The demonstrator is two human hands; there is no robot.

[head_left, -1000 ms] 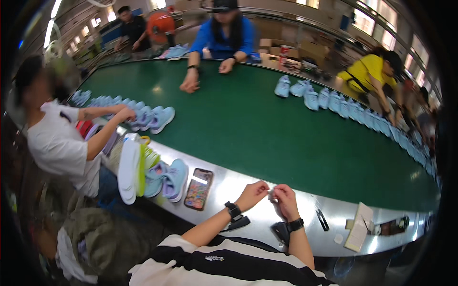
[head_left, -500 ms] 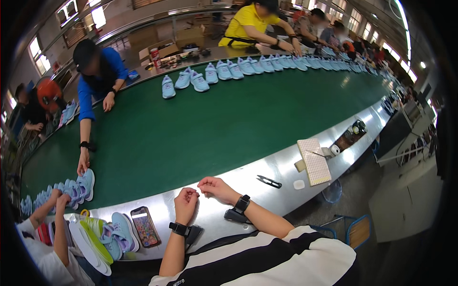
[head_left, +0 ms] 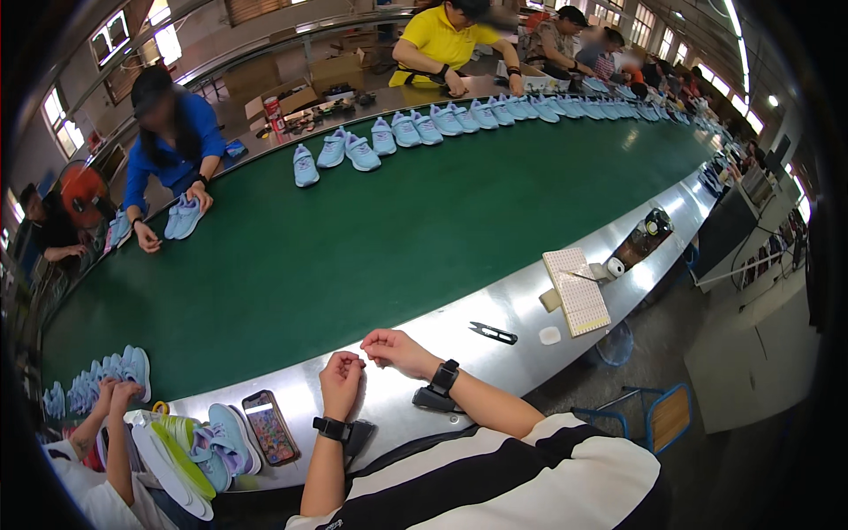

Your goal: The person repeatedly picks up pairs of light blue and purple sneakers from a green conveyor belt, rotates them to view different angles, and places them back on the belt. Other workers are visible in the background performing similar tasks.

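My left hand [head_left: 341, 385] and my right hand [head_left: 399, 351] are raised over the metal edge of the bench, fingertips close together. Both have their fingers curled in and thumbs pressed to them; anything thin between them is too small to make out. A phone [head_left: 270, 427] with a lit screen lies left of my left hand. Beyond it stand light blue sneakers [head_left: 233, 439] with lilac linings, beside white and lime-green insoles [head_left: 168, 466]. Black thread snips [head_left: 493, 333] lie to the right of my right hand.
A green conveyor belt [head_left: 353, 238] runs past the metal ledge [head_left: 442, 353], with a row of sneakers [head_left: 424, 129] along its far side. A notepad [head_left: 578, 291] and white pad [head_left: 549, 336] lie at right. A blue-framed stool [head_left: 667, 419] stands below. Co-workers sit around.
The co-worker in blue has drawn back from the near-left row and now holds a pair of sneakers at the belt's far edge. My hands stay nearly still; the view has shifted slightly.
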